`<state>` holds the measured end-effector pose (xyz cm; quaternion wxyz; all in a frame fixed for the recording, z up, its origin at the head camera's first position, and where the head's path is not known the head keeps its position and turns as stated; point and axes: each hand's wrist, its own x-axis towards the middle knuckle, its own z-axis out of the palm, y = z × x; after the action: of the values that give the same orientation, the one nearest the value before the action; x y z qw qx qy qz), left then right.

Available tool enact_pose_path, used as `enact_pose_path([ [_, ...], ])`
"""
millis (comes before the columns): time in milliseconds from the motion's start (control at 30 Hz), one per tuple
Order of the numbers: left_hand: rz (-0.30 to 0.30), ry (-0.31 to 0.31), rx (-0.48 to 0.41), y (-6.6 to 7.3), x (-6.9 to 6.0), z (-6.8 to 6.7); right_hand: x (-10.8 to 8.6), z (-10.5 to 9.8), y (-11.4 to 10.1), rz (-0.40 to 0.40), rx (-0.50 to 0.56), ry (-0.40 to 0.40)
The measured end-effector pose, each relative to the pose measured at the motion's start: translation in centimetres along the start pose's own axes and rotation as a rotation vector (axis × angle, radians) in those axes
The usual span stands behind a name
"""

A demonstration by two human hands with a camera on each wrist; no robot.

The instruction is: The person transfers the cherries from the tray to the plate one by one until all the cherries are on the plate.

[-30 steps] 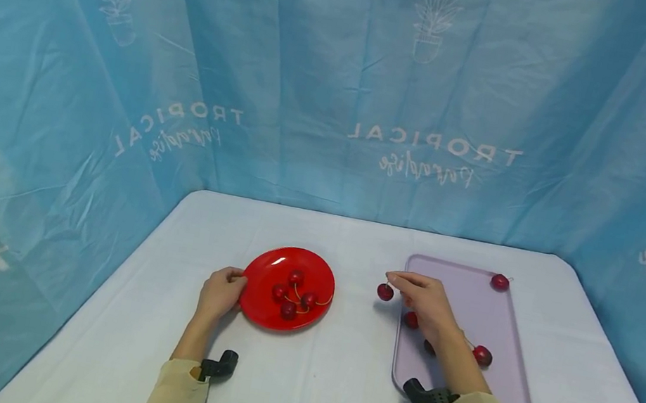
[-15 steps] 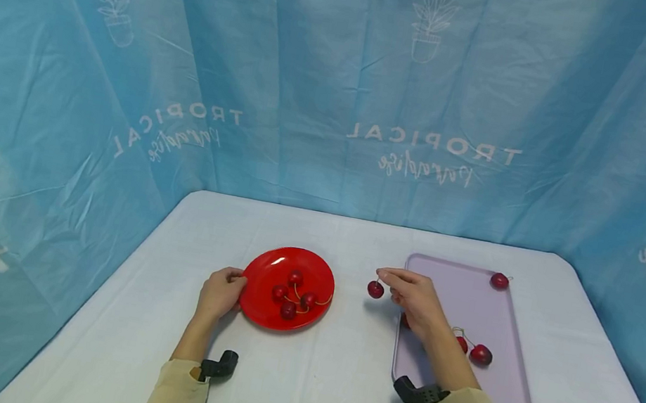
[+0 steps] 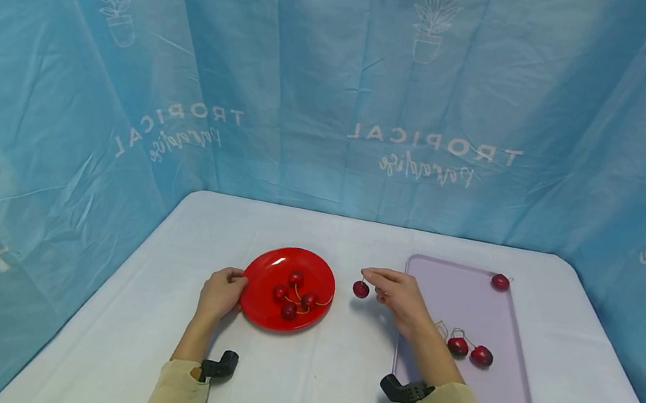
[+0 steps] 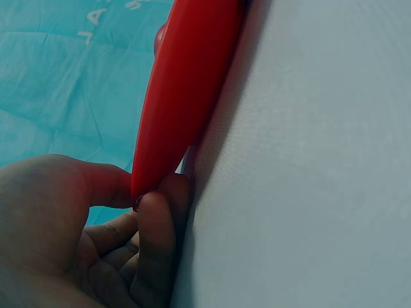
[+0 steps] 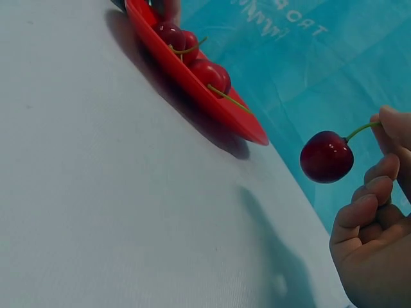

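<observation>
Fingers of the right hand (image 3: 402,302): pinching the green stem (image 5: 361,131) of the held cherry (image 3: 361,290) between thumb and forefinger, with the others curled toward the palm.
Fingers of the left hand (image 3: 221,293): pinching the left rim of the red plate (image 3: 258,296), thumb above and fingertips beneath.
Held cherry: hangs clear of the white table (image 3: 323,394), between the red plate and the lilac tray (image 3: 455,295), nearer to the plate.
Done: amounts, by how things lie, to four cherries (image 3: 297,278) on the plate.
Left: seems to include the held cherry, not yet set down, plus whatever lies on the tray.
Progress: looks roughly halfway; cannot be counted exactly.
Red plate: rests on the table; holds the four in a loose cluster right of centre, stems attached.
Lilac tray: holds a lone cherry (image 3: 500,282) at the far right corner and two cherries (image 3: 457,347) side by side lower down; shows another stem (image 3: 441,327) beside the right forearm (image 3: 435,363), perhaps from a hidden cherry.
</observation>
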<state>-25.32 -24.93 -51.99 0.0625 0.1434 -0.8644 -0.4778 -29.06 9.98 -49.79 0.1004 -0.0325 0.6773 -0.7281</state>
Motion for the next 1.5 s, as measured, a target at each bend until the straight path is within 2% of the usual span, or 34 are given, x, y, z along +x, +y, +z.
enact_pose_path([
  [300,-0.006,0.005,0.006,-0.4,-0.1,-0.1,1.6,1.9,0.9,0.011,0.013,-0.022],
  [633,-0.004,0.009,-0.006,0.0,-0.1,-0.2,2.7,4.5,0.9,0.032,0.047,-0.061],
  [933,-0.005,0.007,-0.006,0.1,-0.1,0.0,3.1,5.9,1.8,0.066,0.067,-0.043],
  [1267,0.002,0.012,0.006,0.1,0.0,0.0,3.0,6.7,2.6,0.072,0.013,-0.035],
  [1500,0.000,0.009,0.006,0.0,0.1,0.0,2.9,7.0,2.8,0.071,-0.036,0.000],
])
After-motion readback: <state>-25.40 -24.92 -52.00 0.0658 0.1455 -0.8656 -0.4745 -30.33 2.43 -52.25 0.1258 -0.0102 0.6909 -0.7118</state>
